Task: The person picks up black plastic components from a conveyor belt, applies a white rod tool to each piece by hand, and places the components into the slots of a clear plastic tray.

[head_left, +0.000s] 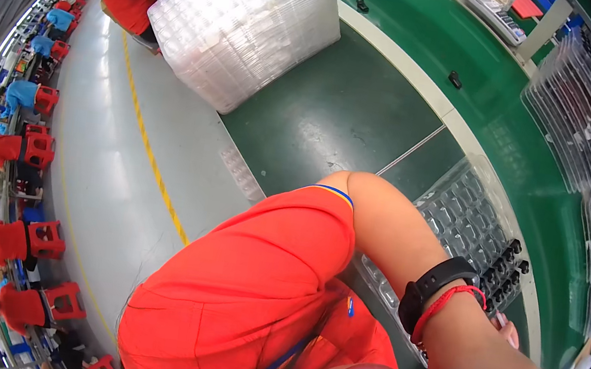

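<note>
Several black parts [502,283] lay at near end of clear tray [457,215] on green tabletop [318,127] in head view. Fingertips [511,334] showed just beside them — which hand's, I couldn't tell. Left hand [489,363] bulked near lens, beyond black watch [436,287]; either hand's grip — loose or clamped — I couldn't tell. Tall tray stack [249,27] stood farther off.

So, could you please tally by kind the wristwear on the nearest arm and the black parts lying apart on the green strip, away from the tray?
Black wristband: 1
Red bracelet: 1
Black parts on the green strip: 2
Total: 4
</note>
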A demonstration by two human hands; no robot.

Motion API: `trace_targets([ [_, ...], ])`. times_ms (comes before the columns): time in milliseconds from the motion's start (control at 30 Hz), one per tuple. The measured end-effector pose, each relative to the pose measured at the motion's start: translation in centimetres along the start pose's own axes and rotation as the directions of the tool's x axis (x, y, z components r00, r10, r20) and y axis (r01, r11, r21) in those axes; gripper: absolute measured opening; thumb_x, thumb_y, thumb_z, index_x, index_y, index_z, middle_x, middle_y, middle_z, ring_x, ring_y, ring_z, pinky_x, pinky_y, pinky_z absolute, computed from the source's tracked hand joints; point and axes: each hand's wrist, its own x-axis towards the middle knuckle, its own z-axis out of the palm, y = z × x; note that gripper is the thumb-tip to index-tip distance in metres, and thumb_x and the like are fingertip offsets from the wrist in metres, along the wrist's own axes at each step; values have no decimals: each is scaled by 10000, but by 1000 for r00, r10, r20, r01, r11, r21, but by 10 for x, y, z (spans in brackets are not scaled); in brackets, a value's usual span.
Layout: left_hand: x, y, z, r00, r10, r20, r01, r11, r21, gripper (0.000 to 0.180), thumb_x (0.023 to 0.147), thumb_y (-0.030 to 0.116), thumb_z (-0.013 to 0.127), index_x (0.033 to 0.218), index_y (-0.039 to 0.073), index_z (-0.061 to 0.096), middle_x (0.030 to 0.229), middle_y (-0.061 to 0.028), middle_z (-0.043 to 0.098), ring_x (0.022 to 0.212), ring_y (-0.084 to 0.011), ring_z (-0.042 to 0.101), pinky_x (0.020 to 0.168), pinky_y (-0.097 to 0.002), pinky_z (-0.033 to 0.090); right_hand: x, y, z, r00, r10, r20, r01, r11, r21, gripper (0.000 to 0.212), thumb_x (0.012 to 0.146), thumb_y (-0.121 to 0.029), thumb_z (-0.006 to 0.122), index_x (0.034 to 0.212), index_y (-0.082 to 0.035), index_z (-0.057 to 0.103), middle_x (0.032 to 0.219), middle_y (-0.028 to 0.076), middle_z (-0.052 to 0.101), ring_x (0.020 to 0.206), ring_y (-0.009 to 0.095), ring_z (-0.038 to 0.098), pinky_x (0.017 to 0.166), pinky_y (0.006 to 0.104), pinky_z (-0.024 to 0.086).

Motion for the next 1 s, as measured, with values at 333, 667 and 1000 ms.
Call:
trace_targets([
  [333, 5, 8, -5, 991, -132, -5, 132, 990, -49, 274, 914, 191, 575, 1040, -52, 588, 851, -134, 632, 759, -242, 605, 725, -316, 482, 2, 11, -7, 1000, -27, -11, 27, 1000, -2, 169, 951, -82, 498, 995, 67, 563, 939, 167, 632, 817, 191, 599, 755, 287, 493],
  [667, 4, 15, 5, 970, -244, 6, 242, 960, -144, 245, 910, 181, 577, 997, -47, 595, 825, -126, 627, 743, -233, 604, 733, -310, 489, 6, 37, -13, 981, -193, 32, 192, 980, 54, 158, 938, -77, 527, 991, 66, 570, 916, 159, 642, 777, 174, 599, 727, 266, 492],
  [1000, -7, -15, 13, 915, -403, 15, 398, 896, -195, 220, 907, 170, 579, 953, -43, 603, 799, -118, 621, 727, -224, 603, 741, -305, 496, 16, 44, -17, 972, -228, 53, 227, 973, 31, 161, 943, -89, 528, 1000, 53, 579, 915, 140, 651, 765, 160, 595, 728, 266, 491],
])
